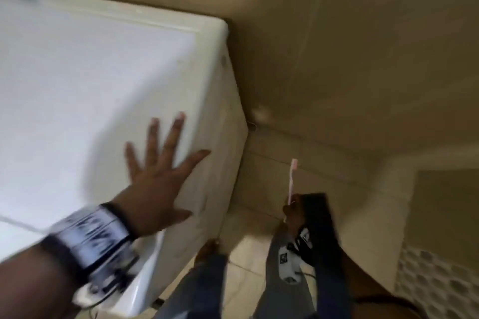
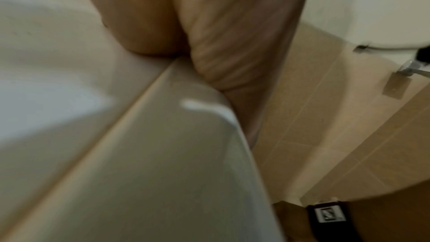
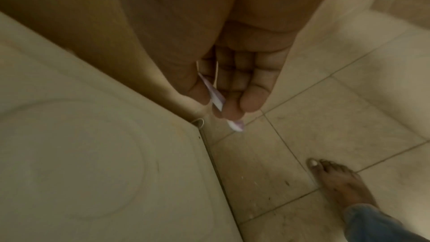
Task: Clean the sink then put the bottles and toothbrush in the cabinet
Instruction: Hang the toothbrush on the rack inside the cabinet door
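Observation:
In the head view a white cabinet (image 1: 77,72) fills the left side. My left hand (image 1: 166,163) lies flat on its top near the right edge, fingers spread and holding nothing. The left wrist view shows that palm (image 2: 209,34) against the white top (image 2: 116,154). Lower right, beside the cabinet, my right hand (image 1: 298,212) grips a pink toothbrush (image 1: 292,179) by the handle, head pointing up. In the right wrist view the fingers (image 3: 232,80) curl round the toothbrush (image 3: 217,98), next to the cabinet's embossed side (image 3: 81,154). No bottles or sink show.
Beige tiled walls (image 1: 350,46) close in behind and to the right of the cabinet. A raised tiled ledge (image 1: 388,189) and mosaic tiles (image 1: 435,280) lie at the right. My bare foot (image 3: 335,178) stands on the floor tiles. A white fixture (image 2: 384,6) with a chrome fitting (image 2: 411,67) is nearby.

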A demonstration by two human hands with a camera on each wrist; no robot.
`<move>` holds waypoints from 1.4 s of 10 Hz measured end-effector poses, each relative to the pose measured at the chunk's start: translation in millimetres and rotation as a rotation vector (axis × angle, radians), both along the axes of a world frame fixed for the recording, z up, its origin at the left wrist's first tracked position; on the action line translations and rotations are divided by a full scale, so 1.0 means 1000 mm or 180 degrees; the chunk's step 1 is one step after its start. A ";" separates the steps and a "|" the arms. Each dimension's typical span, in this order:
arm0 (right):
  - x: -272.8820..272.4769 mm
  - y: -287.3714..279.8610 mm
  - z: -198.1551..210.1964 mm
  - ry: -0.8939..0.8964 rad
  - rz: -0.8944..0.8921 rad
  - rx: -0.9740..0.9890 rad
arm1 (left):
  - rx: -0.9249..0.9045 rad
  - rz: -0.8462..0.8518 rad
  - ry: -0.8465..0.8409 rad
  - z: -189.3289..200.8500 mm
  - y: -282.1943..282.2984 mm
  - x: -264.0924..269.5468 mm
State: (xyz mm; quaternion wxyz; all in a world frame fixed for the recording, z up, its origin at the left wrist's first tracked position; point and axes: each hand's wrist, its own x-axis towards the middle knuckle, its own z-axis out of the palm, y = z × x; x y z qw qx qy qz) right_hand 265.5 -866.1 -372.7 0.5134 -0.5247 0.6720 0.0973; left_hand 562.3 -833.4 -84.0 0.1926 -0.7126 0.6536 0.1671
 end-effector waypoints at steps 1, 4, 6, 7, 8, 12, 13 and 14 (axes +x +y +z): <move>0.008 0.020 0.089 0.0069 -0.0170 -0.0165 | 0.0128 -0.0159 -0.0038 -0.007 -0.002 0.000; -0.002 0.167 0.246 0.0237 -0.1159 -0.1200 | 0.0179 -0.0201 0.0091 0.002 0.013 0.002; -0.008 0.282 0.319 0.0294 -0.1859 -0.1769 | 0.0533 -0.1113 0.1241 0.046 0.038 -0.078; -0.019 0.343 0.350 0.0181 -0.2501 -0.2098 | 0.0710 -0.1610 0.2803 0.075 0.093 -0.147; -0.031 0.401 0.368 0.0140 -0.2919 -0.2452 | 0.1514 -0.1798 0.3730 0.096 0.156 -0.204; -0.103 0.668 0.377 0.0307 -0.3458 -0.2812 | 0.2884 -0.2644 0.4050 0.111 0.435 -0.363; -0.122 0.745 0.375 0.0287 -0.3741 -0.3083 | 0.2856 -0.2759 0.3955 0.115 0.513 -0.401; -0.143 0.827 0.372 0.0282 -0.4089 -0.3294 | 0.2798 -0.2703 0.3937 0.119 0.597 -0.437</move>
